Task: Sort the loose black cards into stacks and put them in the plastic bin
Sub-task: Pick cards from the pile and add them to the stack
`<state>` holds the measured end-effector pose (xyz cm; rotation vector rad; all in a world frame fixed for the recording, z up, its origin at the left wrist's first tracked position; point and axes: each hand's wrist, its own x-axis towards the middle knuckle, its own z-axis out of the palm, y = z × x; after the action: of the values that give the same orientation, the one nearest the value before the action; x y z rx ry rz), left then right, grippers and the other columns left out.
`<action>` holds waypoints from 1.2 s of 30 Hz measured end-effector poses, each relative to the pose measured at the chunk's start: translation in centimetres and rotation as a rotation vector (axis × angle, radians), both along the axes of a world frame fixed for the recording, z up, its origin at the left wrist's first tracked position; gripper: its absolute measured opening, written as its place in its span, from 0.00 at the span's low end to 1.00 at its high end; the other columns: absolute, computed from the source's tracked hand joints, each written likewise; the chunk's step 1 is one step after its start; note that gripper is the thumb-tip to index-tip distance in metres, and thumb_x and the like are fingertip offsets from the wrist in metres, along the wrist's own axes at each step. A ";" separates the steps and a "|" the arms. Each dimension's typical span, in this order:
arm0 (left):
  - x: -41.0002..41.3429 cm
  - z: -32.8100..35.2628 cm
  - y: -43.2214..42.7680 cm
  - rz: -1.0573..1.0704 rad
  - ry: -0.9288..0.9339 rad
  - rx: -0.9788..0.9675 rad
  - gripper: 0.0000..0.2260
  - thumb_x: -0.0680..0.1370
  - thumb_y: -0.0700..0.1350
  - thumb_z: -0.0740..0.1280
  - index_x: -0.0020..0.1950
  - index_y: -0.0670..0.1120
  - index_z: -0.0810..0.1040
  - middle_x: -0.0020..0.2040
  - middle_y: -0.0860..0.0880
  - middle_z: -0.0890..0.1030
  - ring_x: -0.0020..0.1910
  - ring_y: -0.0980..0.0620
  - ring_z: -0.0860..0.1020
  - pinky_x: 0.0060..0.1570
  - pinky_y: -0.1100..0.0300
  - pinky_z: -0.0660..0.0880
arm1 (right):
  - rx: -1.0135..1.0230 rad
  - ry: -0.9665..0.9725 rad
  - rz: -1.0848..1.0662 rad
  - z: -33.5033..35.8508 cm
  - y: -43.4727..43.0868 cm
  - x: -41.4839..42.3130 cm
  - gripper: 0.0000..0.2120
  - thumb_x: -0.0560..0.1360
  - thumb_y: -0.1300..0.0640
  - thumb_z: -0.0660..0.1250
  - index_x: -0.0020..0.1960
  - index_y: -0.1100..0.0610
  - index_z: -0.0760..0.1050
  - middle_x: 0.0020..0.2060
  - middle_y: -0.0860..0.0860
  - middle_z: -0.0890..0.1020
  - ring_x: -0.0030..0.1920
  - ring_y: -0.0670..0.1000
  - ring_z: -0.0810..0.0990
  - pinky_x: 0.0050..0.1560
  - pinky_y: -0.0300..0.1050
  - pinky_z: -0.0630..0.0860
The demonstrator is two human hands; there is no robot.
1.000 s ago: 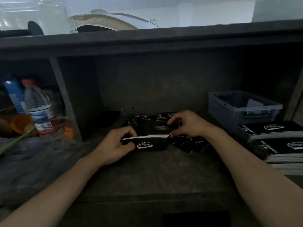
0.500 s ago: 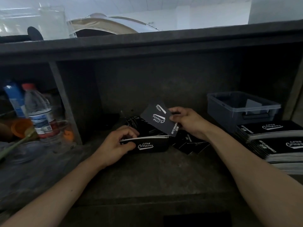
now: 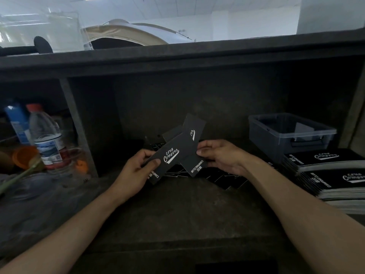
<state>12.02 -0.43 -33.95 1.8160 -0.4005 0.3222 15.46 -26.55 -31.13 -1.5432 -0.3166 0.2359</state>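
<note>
My left hand point(image 3: 136, 173) grips a stack of black cards point(image 3: 169, 157) with white "Camping" lettering, tilted up toward me. My right hand point(image 3: 219, 157) pinches a single black card point(image 3: 194, 133) that stands nearly upright behind the stack and crosses it. Loose black cards point(image 3: 225, 179) lie scattered on the shelf under and behind both hands. The grey translucent plastic bin point(image 3: 290, 133) stands at the right back of the shelf, with something pale inside it.
Two tall stacks of black cards point(image 3: 324, 159) lie at the right, in front of the bin. A shelf divider point(image 3: 79, 127) stands at the left; beyond it are a water bottle point(image 3: 46, 135), a blue bottle and orange items. A dark ledge runs overhead.
My right hand picked a single card off the loose pile and brought it against the stack. My left hand lifted and tilted the stack up off the shelf.
</note>
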 end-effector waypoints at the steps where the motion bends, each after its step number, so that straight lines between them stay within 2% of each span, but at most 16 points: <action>1: 0.0 0.1 0.0 0.010 -0.002 -0.013 0.05 0.82 0.38 0.66 0.54 0.46 0.79 0.44 0.53 0.86 0.42 0.60 0.83 0.42 0.68 0.78 | 0.000 0.006 0.000 -0.1 0.0 0.0 0.06 0.78 0.66 0.65 0.53 0.59 0.77 0.47 0.54 0.82 0.48 0.51 0.80 0.55 0.49 0.78; 3: 0.0 0.2 -0.1 0.018 -0.006 -0.021 0.05 0.82 0.39 0.65 0.54 0.46 0.78 0.44 0.54 0.86 0.42 0.60 0.83 0.42 0.69 0.77 | 0.005 0.011 0.015 -0.2 0.1 0.0 0.06 0.77 0.66 0.66 0.53 0.60 0.76 0.47 0.55 0.83 0.50 0.52 0.81 0.57 0.52 0.78; 5: -0.1 0.2 -0.3 0.000 0.002 -0.027 0.05 0.82 0.39 0.65 0.56 0.46 0.78 0.45 0.55 0.87 0.43 0.61 0.83 0.42 0.69 0.77 | 0.007 0.025 0.071 -0.2 0.4 -0.3 0.09 0.76 0.67 0.68 0.55 0.61 0.75 0.49 0.57 0.83 0.52 0.54 0.82 0.55 0.51 0.80; 8: -0.5 0.3 -0.5 -0.034 0.003 -0.032 0.05 0.82 0.38 0.64 0.57 0.45 0.77 0.48 0.54 0.87 0.45 0.58 0.84 0.44 0.67 0.78 | -0.042 0.050 0.141 -0.5 1.1 -0.8 0.17 0.73 0.68 0.71 0.61 0.63 0.74 0.52 0.58 0.83 0.53 0.53 0.83 0.48 0.44 0.81; 10: -0.6 0.4 -0.5 -0.037 -0.018 -0.029 0.05 0.82 0.38 0.65 0.56 0.45 0.77 0.49 0.50 0.87 0.46 0.56 0.85 0.44 0.66 0.79 | -0.143 0.024 0.133 -0.5 1.4 -1.1 0.18 0.72 0.67 0.73 0.60 0.63 0.75 0.50 0.57 0.84 0.50 0.51 0.83 0.42 0.39 0.79; 13: -0.5 0.5 -0.2 0.021 -0.096 -0.015 0.05 0.81 0.36 0.66 0.55 0.44 0.78 0.48 0.47 0.87 0.46 0.53 0.85 0.44 0.64 0.80 | -0.267 -0.055 0.032 0.6 0.7 -1.4 0.15 0.68 0.62 0.77 0.54 0.57 0.80 0.47 0.53 0.86 0.45 0.46 0.82 0.40 0.37 0.75; 16: -0.8 0.8 -0.1 0.099 -0.245 0.043 0.07 0.80 0.35 0.68 0.55 0.45 0.79 0.49 0.52 0.85 0.45 0.60 0.83 0.45 0.67 0.79 | -0.079 -0.094 -0.133 2.0 -0.7 -1.2 0.17 0.70 0.59 0.76 0.58 0.54 0.80 0.45 0.50 0.86 0.44 0.46 0.81 0.41 0.39 0.76; 19: -1.3 1.0 -0.2 0.081 -0.308 0.066 0.11 0.78 0.36 0.70 0.57 0.50 0.81 0.52 0.56 0.84 0.50 0.60 0.83 0.47 0.68 0.79 | 0.016 -0.206 -0.209 2.5 -1.1 -1.3 0.12 0.73 0.53 0.73 0.56 0.50 0.81 0.48 0.49 0.86 0.47 0.48 0.83 0.45 0.42 0.77; 22: -1.4 0.7 -0.1 0.011 -0.301 0.190 0.13 0.77 0.41 0.70 0.58 0.55 0.81 0.54 0.59 0.84 0.53 0.60 0.83 0.51 0.67 0.79 | -0.129 -0.287 -0.189 2.5 -0.5 -1.7 0.12 0.70 0.43 0.73 0.51 0.47 0.84 0.47 0.47 0.86 0.47 0.46 0.83 0.44 0.41 0.77; 24: -1.1 0.3 -0.2 -0.063 -0.244 0.309 0.13 0.78 0.43 0.70 0.62 0.52 0.81 0.55 0.59 0.84 0.55 0.60 0.82 0.56 0.62 0.79 | -0.216 -0.324 -0.185 2.3 -0.1 -1.8 0.14 0.67 0.40 0.74 0.47 0.48 0.84 0.43 0.46 0.85 0.43 0.44 0.81 0.41 0.40 0.75; 27: -0.7 -0.2 -0.5 -0.121 -0.261 0.419 0.14 0.80 0.45 0.67 0.66 0.48 0.79 0.59 0.59 0.83 0.60 0.60 0.81 0.62 0.60 0.76 | -0.201 -0.340 -0.205 2.4 -0.4 -1.5 0.06 0.72 0.50 0.73 0.47 0.50 0.85 0.37 0.46 0.83 0.39 0.45 0.77 0.38 0.39 0.72; 29: -0.8 0.0 -0.9 -0.136 -0.307 0.441 0.16 0.81 0.45 0.66 0.69 0.49 0.77 0.62 0.60 0.82 0.62 0.60 0.80 0.63 0.61 0.75 | -0.186 -0.381 -0.191 2.6 -1.0 -1.5 0.07 0.74 0.56 0.71 0.51 0.50 0.84 0.34 0.45 0.81 0.37 0.44 0.75 0.37 0.39 0.71; 31: -1.0 0.3 -1.2 -0.180 -0.331 0.458 0.17 0.82 0.43 0.65 0.72 0.50 0.75 0.64 0.59 0.81 0.63 0.59 0.79 0.63 0.61 0.75 | -0.185 -0.419 -0.149 2.8 -1.2 -1.8 0.09 0.73 0.52 0.72 0.53 0.48 0.83 0.34 0.43 0.82 0.37 0.43 0.76 0.38 0.38 0.71; 33: -1.0 0.5 -1.3 -0.216 -0.350 0.494 0.18 0.83 0.43 0.65 0.73 0.50 0.73 0.65 0.58 0.80 0.64 0.58 0.79 0.64 0.61 0.75 | -0.208 -0.442 -0.098 2.8 -0.9 -2.1 0.10 0.71 0.49 0.74 0.52 0.47 0.84 0.38 0.42 0.84 0.39 0.40 0.79 0.38 0.36 0.72; 36: -0.7 0.3 -0.6 -0.214 -0.321 0.466 0.22 0.82 0.44 0.66 0.76 0.51 0.70 0.67 0.58 0.79 0.66 0.58 0.77 0.66 0.62 0.73 | -0.283 -0.450 -0.124 2.7 -1.2 -1.7 0.06 0.71 0.57 0.75 0.47 0.51 0.83 0.38 0.43 0.85 0.38 0.38 0.81 0.40 0.32 0.73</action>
<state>11.35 -1.05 -33.69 2.1522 -0.9516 0.3944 13.77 -27.72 -28.46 -1.8854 -0.5556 -0.1770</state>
